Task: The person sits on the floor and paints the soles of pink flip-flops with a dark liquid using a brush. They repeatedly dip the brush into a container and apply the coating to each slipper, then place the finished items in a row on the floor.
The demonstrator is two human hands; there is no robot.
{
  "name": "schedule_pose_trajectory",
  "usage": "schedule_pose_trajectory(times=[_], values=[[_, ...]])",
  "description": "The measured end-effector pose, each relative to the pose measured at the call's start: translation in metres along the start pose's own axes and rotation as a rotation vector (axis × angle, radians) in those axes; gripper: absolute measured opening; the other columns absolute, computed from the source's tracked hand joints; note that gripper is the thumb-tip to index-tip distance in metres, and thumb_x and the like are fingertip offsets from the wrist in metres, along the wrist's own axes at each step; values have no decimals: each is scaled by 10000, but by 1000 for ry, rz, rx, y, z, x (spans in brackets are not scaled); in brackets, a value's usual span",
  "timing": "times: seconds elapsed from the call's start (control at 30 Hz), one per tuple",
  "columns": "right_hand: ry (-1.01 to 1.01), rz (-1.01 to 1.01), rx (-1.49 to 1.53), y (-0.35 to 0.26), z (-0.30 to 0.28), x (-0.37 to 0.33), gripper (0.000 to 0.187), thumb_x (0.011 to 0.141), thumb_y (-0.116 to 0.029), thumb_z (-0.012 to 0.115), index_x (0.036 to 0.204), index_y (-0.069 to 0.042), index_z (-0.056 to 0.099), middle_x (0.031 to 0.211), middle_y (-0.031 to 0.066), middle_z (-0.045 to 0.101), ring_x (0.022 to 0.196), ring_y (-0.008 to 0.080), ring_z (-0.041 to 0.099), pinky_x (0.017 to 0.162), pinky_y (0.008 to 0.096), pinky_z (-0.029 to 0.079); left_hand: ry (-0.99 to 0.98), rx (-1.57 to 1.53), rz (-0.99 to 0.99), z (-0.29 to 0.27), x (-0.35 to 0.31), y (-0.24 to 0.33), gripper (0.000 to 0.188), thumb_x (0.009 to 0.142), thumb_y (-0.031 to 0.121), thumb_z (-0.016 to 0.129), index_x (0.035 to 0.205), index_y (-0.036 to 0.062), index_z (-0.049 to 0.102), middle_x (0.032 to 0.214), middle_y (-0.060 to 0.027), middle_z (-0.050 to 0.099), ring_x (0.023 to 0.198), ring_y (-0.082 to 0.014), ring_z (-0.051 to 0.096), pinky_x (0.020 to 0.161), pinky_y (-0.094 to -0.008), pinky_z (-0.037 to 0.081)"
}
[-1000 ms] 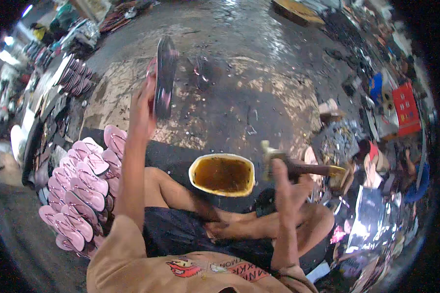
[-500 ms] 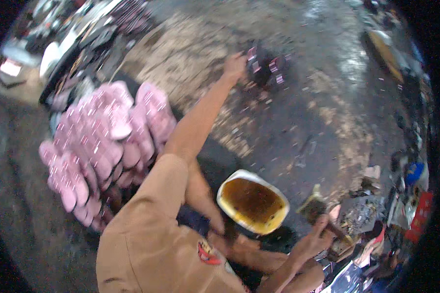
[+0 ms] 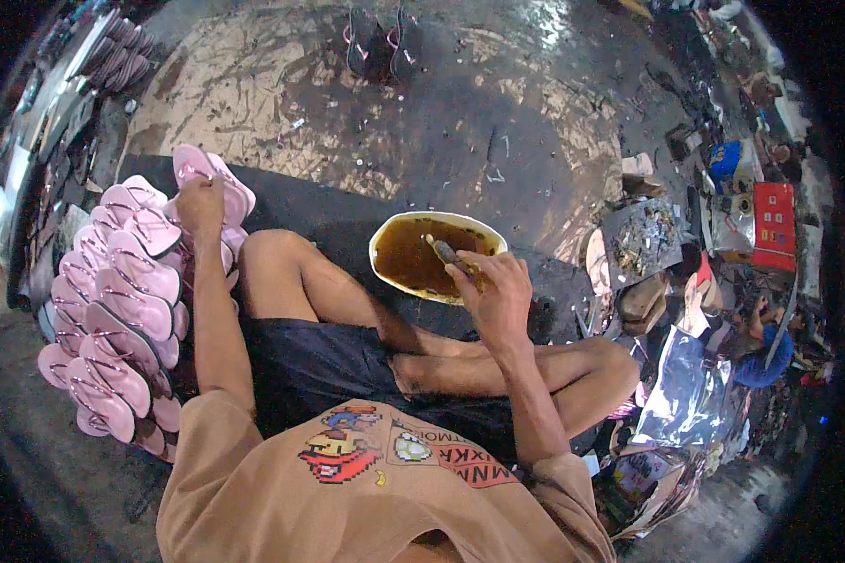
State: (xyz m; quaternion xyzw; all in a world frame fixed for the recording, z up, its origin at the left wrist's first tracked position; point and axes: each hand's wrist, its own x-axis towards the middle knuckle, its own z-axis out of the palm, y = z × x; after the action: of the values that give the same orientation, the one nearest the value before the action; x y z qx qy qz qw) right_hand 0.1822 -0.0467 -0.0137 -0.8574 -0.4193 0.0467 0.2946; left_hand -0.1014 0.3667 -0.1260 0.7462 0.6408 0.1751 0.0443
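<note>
My left hand point(image 3: 200, 205) is closed on a pink flip-flop point(image 3: 191, 161) at the far end of a large pile of pink flip-flops point(image 3: 127, 305), left of my knee. Another pink sole lies right beside it. In front of my crossed legs stands a white tub point(image 3: 374, 246) of brown, glue-like liquid point(image 3: 408, 251). Over its right side, my right hand point(image 3: 498, 293) grips a brush point(image 3: 449, 253), pointed down at the liquid. The fingers partly cover the brush. Farther off, a pair of dark flip-flops point(image 3: 358, 56) with pink straps lies on the floor.
A worn, stained board point(image 3: 282, 103) covers the floor ahead. On the right are a debris-covered sheet point(image 3: 640, 239), a red box point(image 3: 774, 225) and a shiny plastic bag point(image 3: 681, 389) among clutter. More stacked footwear point(image 3: 120, 52) stands at the far left.
My left hand has come back from beside the dark flip-flops to the pink pile and taken hold there. My right hand has moved the brush from right of the tub to over it.
</note>
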Motion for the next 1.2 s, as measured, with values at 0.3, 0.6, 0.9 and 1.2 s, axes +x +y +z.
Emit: schedule_pose_trajectory(times=[0.3, 0.6, 0.9, 1.2], values=[[118, 473, 318, 68, -41, -51, 317, 995, -253, 707, 1072, 55, 695, 910, 148, 726, 811, 205, 653, 788, 384, 549, -10, -332, 458, -146, -150, 47, 259, 1001, 157, 666, 1146, -57, 674, 1229, -251, 677, 1158, -420, 643, 1035, -455, 495], [-213, 591, 524, 51, -71, -43, 382, 933, -320, 780, 1069, 34, 734, 862, 139, 739, 836, 193, 705, 765, 376, 566, -205, -295, 609, -162, -213, 52, 415, 878, 119, 752, 1293, 121, 767, 1418, -208, 647, 1303, -414, 596, 1089, -467, 493], [49, 74, 825, -45, -108, 19, 300, 852, -137, 877, 1089, -39, 721, 1017, 95, 767, 974, 207, 724, 844, 349, 574, -1298, -2242, -577, -170, -262, 174, 554, 1047, 341, 561, 1519, 58, 495, 1431, -206, 626, 1232, -344, 679, 1013, -518, 597], [495, -412, 469, -51, -60, 1, 315, 703, -139, 959, 976, -125, 802, 901, 51, 756, 789, 226, 692, 708, 341, 548, -1270, -2116, -639, -169, -270, 177, 598, 972, 431, 589, 1392, 6, 587, 1222, -186, 726, 967, -335, 771, 795, -501, 689]])
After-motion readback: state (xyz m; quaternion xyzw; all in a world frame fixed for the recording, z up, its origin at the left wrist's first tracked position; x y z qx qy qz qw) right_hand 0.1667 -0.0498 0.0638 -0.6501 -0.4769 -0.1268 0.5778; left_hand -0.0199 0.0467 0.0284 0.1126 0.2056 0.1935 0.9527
